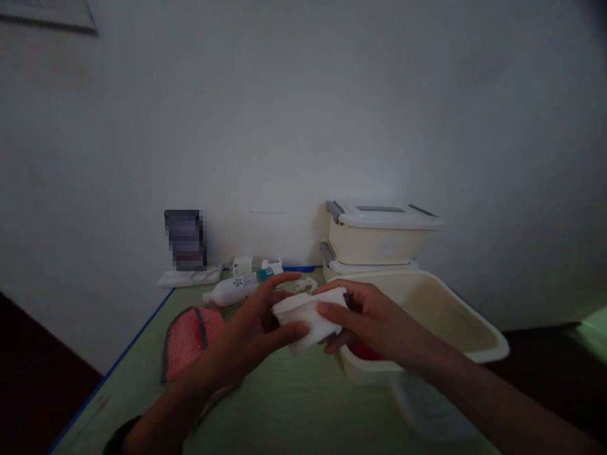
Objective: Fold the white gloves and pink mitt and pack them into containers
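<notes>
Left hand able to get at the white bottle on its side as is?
Probably not yet: the left hand is busy holding the white item. With that hand freed, likely yes; the white bottle lies just beyond, nothing seen blocking.

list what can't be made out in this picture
All in the head view:
White item: far side hidden by the left hand and right hand.
Red thing in the basin: mostly hidden by the right hand and basin wall.
White bottle: print too small to read.
Dark upright object: pixelated.
Framed thing: cut off by the top and left edges.
</notes>
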`<state>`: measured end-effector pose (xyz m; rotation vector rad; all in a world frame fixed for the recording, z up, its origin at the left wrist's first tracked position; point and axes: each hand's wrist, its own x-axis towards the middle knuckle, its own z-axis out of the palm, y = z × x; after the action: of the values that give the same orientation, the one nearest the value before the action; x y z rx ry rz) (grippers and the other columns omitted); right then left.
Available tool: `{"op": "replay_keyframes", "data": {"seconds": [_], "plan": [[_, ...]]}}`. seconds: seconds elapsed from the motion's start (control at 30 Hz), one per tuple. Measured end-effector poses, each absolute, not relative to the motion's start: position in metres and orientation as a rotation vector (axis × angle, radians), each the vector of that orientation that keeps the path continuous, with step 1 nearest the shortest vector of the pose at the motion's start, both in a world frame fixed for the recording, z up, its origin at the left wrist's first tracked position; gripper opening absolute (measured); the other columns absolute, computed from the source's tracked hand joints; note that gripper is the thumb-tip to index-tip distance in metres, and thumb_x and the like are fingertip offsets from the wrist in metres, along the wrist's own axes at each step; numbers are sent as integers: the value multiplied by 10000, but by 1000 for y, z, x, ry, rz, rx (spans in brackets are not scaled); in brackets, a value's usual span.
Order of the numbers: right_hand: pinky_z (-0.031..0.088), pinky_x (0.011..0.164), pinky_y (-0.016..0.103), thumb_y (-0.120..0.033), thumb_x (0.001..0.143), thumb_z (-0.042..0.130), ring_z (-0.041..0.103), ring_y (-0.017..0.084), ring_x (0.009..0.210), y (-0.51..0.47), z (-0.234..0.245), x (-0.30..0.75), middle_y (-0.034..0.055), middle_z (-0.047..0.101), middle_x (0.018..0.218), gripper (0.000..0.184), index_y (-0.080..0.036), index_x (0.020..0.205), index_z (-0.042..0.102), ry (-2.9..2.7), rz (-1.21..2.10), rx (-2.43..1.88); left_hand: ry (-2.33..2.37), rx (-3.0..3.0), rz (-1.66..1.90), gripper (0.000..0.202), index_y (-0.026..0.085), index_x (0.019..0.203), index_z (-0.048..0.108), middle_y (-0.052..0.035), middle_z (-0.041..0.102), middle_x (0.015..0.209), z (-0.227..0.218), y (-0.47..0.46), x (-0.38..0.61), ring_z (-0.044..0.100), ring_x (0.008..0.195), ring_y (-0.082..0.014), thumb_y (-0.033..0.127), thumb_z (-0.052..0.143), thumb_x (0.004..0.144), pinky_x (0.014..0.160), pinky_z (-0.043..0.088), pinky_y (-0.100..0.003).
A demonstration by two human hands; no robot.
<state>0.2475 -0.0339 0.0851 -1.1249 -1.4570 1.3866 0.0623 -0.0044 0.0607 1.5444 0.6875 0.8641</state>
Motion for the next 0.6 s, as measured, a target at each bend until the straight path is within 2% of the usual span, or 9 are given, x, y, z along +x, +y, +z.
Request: {"op": "replay_keyframes", "data": {"seconds": [0.1, 0.17, 0.27, 0.37, 0.5, 0.6], "plan": [[544, 560, 270, -280, 739, 619, 629, 125, 625, -36, 95, 277, 2, 645, 747, 179, -183, 890, 619, -1339, 1436, -1165, 679, 1663, 774, 490, 213, 1234, 394, 27, 587, 676, 73, 0, 85, 570, 612, -126, 271, 570, 781, 514, 443, -203], [524, 581, 261, -259, 733, 624, 622, 121, 652, -38, 99, 296, -2, 649, 760, 156, -185, 871, 626, -1358, 1428, -1228, 670, 1717, 756, 446, 196, 1194, 420, 54, 535, 592, 73, 4, 103, 533, 538, -108, 268, 568, 780, 455, 396, -181], [452, 554, 213, -250, 721, 637, 566, 89, 594, -37, 104, 324, -26, 628, 683, 151, -181, 856, 639, -1583, 1264, -1394, 661, 1772, 740, 393, 189, 1135, 423, 51, 552, 602, 68, 7, 130, 547, 545, -116, 262, 561, 774, 450, 398, -182], [425, 587, 226, -272, 713, 646, 549, 93, 626, -32, 103, 347, -12, 643, 755, 187, -177, 874, 642, -1732, 1114, -1497, 695, 1860, 778, 341, 182, 1060, 458, 23, 602, 655, 63, 9, 153, 581, 578, -133, 252, 570, 746, 479, 432, -201], [423, 639, 237, -261, 727, 625, 560, 103, 676, -26, 98, 373, -3, 655, 794, 164, -170, 861, 647, -1849, 1088, -1520, 721, 2078, 758, 226, 186, 962, 544, -1, 639, 712, 58, 14, 172, 588, 570, -136, 260, 555, 749, 498, 435, -213], [425, 626, 241, -273, 753, 592, 572, 119, 687, -23, 96, 390, 14, 665, 812, 196, -164, 902, 654, -1995, 1020, -1599, 716, 2266, 634, 275, 203, 1019, 587, -24, 666, 765, 52, 20, 182, 603, 621, -161, 257, 550, 752, 558, 442, -241]]}}
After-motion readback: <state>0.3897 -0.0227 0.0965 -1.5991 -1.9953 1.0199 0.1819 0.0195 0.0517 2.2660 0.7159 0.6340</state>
